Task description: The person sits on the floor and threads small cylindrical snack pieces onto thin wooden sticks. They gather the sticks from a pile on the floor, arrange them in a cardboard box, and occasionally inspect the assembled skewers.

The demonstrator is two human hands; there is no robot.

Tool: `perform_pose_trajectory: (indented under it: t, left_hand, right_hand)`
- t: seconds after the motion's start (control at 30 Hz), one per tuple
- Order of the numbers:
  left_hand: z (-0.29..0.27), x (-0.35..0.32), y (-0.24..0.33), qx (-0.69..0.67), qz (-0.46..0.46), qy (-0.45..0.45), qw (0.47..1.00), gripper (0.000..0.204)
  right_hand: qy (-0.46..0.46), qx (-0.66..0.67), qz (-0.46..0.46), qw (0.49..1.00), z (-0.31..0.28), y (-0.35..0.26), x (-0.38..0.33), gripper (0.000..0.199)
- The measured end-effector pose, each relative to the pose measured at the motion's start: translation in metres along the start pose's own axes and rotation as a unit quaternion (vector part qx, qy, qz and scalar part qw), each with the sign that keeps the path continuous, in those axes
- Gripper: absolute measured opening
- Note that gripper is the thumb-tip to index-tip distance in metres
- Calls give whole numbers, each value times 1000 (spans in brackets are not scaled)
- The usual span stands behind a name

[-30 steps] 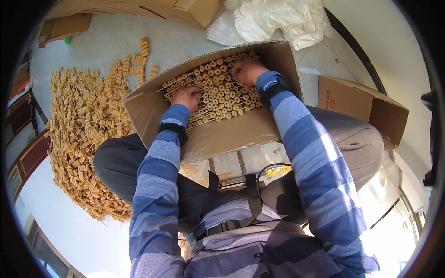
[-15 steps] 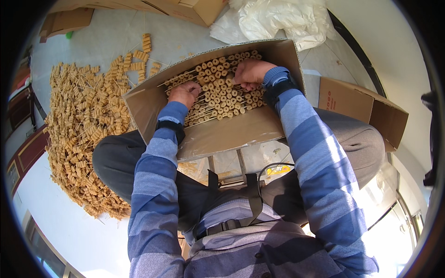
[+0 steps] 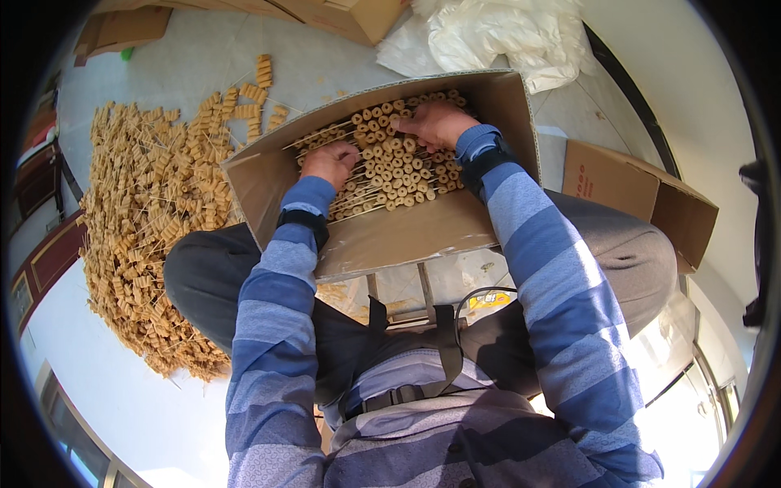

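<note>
We press both curled hands, left hand (image 3: 329, 163) and right hand (image 3: 437, 124), onto the skewered rings (image 3: 394, 167) in the cardboard box (image 3: 390, 236) at upper centre, apparently mid-gathering; lifting next would need a firm bundle grip.

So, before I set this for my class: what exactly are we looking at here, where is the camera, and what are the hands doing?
There is no machine here. The picture comes from a wide fisheye camera worn on a person's head, looking down, so the edges bend. The two striped blue sleeves entering from below are that person's own arms.

The person sits with an open brown cardboard box across the lap. It is filled with thin sticks threaded with small tan ring-shaped pieces. The left hand rests on these near the box's left side; the right hand presses on them near the far wall. Whether either hand grips anything is hard to tell.

On the pale floor to the left lies a big heap of the same tan pieces. Beyond are crumpled white plastic sheeting and a smaller cardboard box on the right.
</note>
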State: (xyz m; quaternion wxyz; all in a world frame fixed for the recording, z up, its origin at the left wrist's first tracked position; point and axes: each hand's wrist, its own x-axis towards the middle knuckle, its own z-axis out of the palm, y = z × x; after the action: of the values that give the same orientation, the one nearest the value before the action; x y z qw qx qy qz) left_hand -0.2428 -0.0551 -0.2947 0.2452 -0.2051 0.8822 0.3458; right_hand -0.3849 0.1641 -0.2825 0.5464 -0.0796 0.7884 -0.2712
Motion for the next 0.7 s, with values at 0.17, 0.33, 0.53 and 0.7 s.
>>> perform_pose_trajectory:
  t: [0.17, 0.33, 0.53, 0.7]
  left_hand:
    - [1, 0, 0, 14, -14, -11, 1000, 20]
    - [6, 4, -8, 5, -32, -21, 999, 25]
    - [2, 11, 7, -180, -79, 5, 980, 31]
    - [-8, 12, 27, -318, -205, -39, 925, 30]
  right_hand:
    - [98, -94, 6, 991, 19, -6, 7, 62]
    - [91, -137, 54, 985, 17, -16, 3, 60]
    - [108, -145, 51, 982, 15, -25, -7, 59]
    - [103, -141, 49, 983, 16, -22, -5, 59]
